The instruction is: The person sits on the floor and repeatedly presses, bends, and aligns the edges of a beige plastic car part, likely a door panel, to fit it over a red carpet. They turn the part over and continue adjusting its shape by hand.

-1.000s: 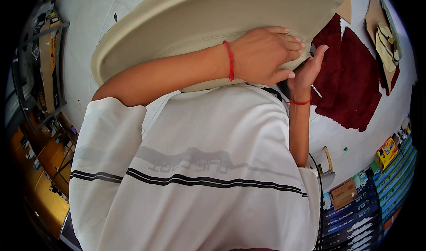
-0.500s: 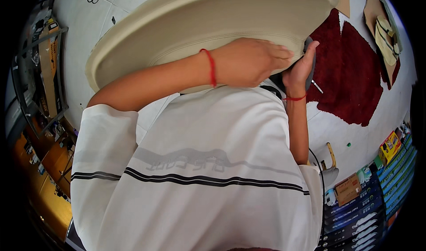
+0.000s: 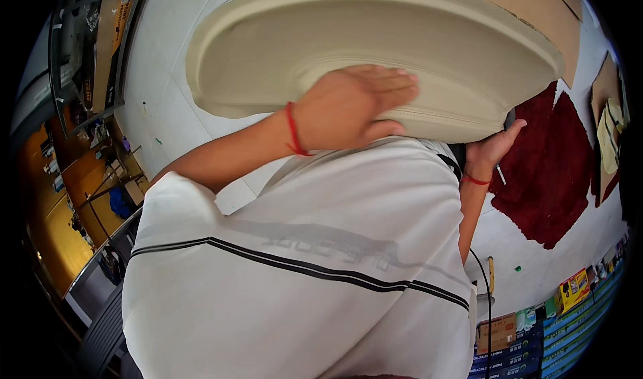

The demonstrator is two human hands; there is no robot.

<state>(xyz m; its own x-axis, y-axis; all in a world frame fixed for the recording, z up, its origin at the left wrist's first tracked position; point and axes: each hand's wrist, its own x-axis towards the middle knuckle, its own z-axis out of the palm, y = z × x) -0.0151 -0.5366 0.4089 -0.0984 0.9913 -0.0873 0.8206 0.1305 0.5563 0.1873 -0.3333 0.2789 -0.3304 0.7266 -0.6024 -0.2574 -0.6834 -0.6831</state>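
Observation:
A long, curved beige trim panel (image 3: 268, 51) with a stitched seam and leather-like covering lies across in front of my body. My left hand (image 3: 351, 104) rests palm down over its stitched inner area, fingers stretched out and slightly blurred, thumb apart near the lower edge. At the panel's right end my right hand (image 3: 490, 150) holds it from below, one digit sticking out past the edge. The other fingers of that hand are hidden behind the panel. A small dark part shows between the panel's corner and this hand.
A dark red cloth (image 3: 546, 171) lies on the pale floor at right, a white stick-like item at its edge. Cardboard (image 3: 536, 17) lies beyond. Stacked long boxes (image 3: 509, 362) stand at lower right, a metal rack (image 3: 124, 51) at left. A black cable (image 3: 489, 298) hangs beside me.
My left hand has slid left along the panel, away from my right hand. The view has shifted, and the panel and right hand now appear lower and farther right.

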